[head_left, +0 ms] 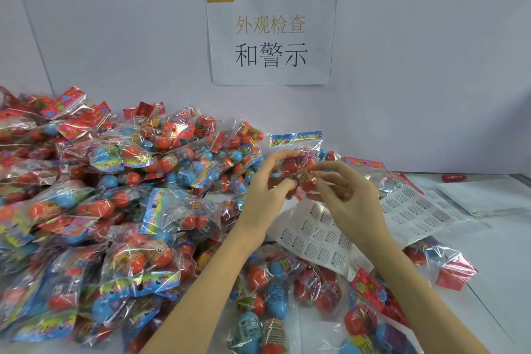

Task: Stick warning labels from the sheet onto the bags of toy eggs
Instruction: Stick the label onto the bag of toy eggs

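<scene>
A clear bag of red toy eggs [297,162] with a blue header strip is lifted above the table at centre. My left hand [268,190] grips it from the left, thumb and fingers curled round the eggs. My right hand [342,192] reaches in from the right, its fingertips pinching at the bag's front; whether a label is under them I cannot tell. The sheet of white warning labels [319,238] lies on the table just below my hands, partly on other bags.
A big heap of bagged eggs [100,195] fills the left half of the table. More bags [287,290] lie near the front edge. A second label sheet [416,210] lies right. A paper sign [271,34] hangs on the back wall. A loose red piece [454,177] lies far right.
</scene>
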A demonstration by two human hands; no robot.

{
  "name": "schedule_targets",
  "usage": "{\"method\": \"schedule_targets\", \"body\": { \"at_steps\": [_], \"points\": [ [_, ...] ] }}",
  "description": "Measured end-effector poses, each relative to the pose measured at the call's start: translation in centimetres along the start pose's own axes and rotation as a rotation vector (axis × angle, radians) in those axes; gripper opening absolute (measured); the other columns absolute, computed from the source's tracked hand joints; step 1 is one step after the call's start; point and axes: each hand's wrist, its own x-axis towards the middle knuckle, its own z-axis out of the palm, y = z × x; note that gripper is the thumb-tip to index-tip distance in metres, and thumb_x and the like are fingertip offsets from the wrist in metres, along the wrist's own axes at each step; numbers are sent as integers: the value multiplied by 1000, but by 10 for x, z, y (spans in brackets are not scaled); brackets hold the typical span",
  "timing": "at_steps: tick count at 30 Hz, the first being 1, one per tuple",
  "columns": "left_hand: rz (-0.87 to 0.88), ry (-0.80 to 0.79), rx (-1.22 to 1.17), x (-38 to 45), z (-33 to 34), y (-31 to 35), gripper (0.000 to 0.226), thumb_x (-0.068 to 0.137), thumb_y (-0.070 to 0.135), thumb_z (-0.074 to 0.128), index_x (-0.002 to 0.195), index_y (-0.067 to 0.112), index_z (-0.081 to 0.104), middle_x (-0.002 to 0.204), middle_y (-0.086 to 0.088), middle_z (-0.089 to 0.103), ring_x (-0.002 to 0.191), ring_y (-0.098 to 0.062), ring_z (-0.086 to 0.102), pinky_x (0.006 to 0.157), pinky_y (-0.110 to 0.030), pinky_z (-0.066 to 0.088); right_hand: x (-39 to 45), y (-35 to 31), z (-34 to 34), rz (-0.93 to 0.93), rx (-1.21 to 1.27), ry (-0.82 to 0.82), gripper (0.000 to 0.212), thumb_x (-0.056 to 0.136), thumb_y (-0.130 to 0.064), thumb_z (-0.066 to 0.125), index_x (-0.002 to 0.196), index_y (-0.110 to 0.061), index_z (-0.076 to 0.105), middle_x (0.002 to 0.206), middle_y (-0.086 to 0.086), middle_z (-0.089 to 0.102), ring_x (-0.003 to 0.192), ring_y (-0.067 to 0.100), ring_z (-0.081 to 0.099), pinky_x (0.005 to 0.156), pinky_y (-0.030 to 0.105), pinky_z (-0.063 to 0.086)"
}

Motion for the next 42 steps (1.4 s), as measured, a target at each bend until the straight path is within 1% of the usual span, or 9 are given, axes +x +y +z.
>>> {"method": "schedule_targets", "body": {
  "at_steps": [3,9,17,20,28,33,36,38,42],
  "points": [
    [28,46,9,0,0,-2,33,105,13,61,124,38,70,117,10,71,109,-18,68,88,-29,60,0,0,0,18,5,14,23,104,-1,61,112,-19,73,100,0,81,93,18,79,82,36,65],
    [-15,-12,-36,0,1,0,50,96,5,63,127,44,68,121,8,71,110,-18,69,92,-35,58,0,-4,-3,184,138,83,20,104,-3,59,107,-16,73,81,28,73,83,29,80,74,30,64],
    [13,-37,-109,0,-1,0,55,90,-3,61,129,35,67,124,6,72,109,-14,70,84,-24,56,5,-9,-6,365,483,82,21,105,-9,61,125,-6,65,103,16,80,92,36,79,82,39,65],
    [18,-25,-118,1,-1,1,35,99,11,67,126,33,69,123,5,73,111,-17,70,85,-29,56,4,-10,-7,337,385,-8,30,104,-29,64,122,-6,72,104,12,80,94,31,79,80,28,63],
    [157,171,140,2,-2,-7,33,106,8,58,102,33,79,108,13,73,104,-22,69,91,-50,59,4,-10,-6,262,126,-25,28,107,-6,54,123,-22,71,100,0,82,96,16,78,83,27,63],
    [10,309,140,5,-9,-6,40,100,7,60,88,39,81,119,1,58,107,-16,65,102,-39,54,2,-10,-17,127,-404,-230,44,96,-1,58,126,-32,69,117,-19,70,109,-2,63,95,21,50],
    [-33,296,126,4,-10,-3,42,95,1,62,97,39,80,124,-2,53,93,1,63,83,-15,54,3,-9,-25,158,-494,-361,38,100,-15,63,129,-40,65,108,-14,67,98,0,64,89,25,53],
    [-66,270,149,5,-10,-1,44,93,1,62,103,40,79,125,-1,51,89,3,61,72,-6,48,5,-5,-25,141,-469,-322,37,100,-15,64,127,-41,67,94,-8,67,80,5,64,79,31,57],
    [-120,230,161,5,-9,-3,16,100,26,66,102,37,78,128,-5,52,103,-11,62,84,-12,44,11,3,-24,113,-380,23,39,101,-8,61,126,-37,67,86,-2,66,72,12,60,67,31,49]
  ]
}}
